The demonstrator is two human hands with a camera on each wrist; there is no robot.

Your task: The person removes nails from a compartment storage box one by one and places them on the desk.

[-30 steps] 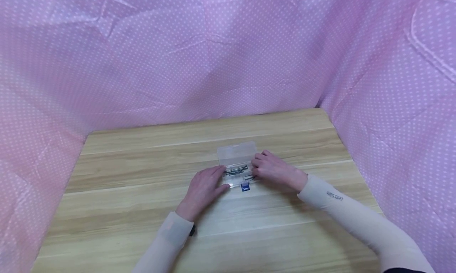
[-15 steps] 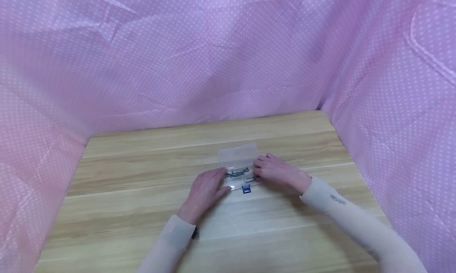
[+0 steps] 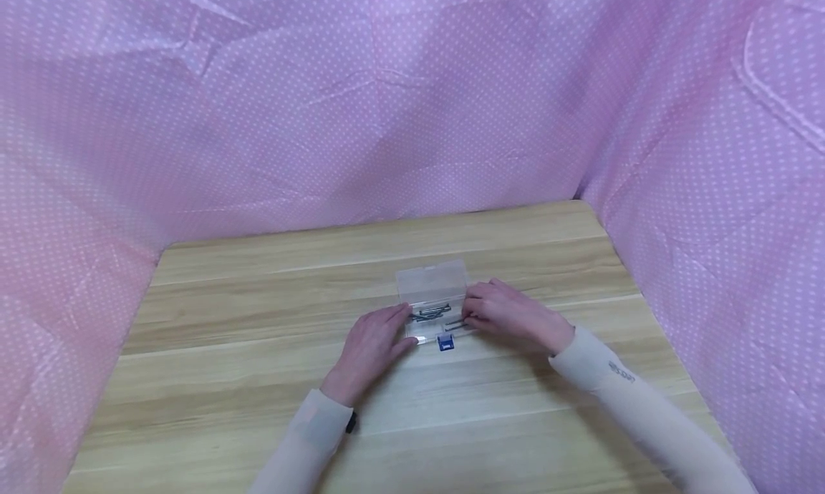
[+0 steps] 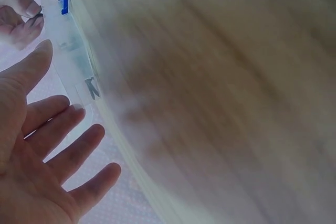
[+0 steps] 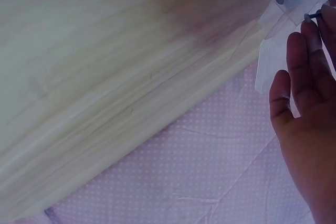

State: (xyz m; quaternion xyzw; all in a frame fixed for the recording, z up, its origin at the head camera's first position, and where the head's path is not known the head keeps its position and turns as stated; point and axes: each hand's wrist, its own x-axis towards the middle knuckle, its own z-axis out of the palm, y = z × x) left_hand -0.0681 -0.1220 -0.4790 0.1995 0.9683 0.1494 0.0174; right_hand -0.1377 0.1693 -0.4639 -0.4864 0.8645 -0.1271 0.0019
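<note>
A clear plastic box (image 3: pixel 422 329) stands with its lid (image 3: pixel 433 282) folded back and a blue latch (image 3: pixel 446 342) at its front. Several dark metal nails (image 3: pixel 430 312) lie across its back part. My left hand (image 3: pixel 369 347) is at the box's left end, its thumb at the front edge and its fingertips by the side; in the left wrist view the fingers are spread and fairly straight. My right hand (image 3: pixel 509 311), over the right end, pinches a nail (image 5: pixel 315 15) between thumb and fingertips. Another nail (image 3: pixel 455 326) shows in the front right compartment.
The box rests on a light wooden table (image 3: pixel 258 351), well in from its far edge. A pink dotted cloth (image 3: pixel 387 107) hangs behind the table and along both sides.
The right hand has shifted slightly to the right over the box's end, baring more of the front right compartment. The left hand stays at the box's left end.
</note>
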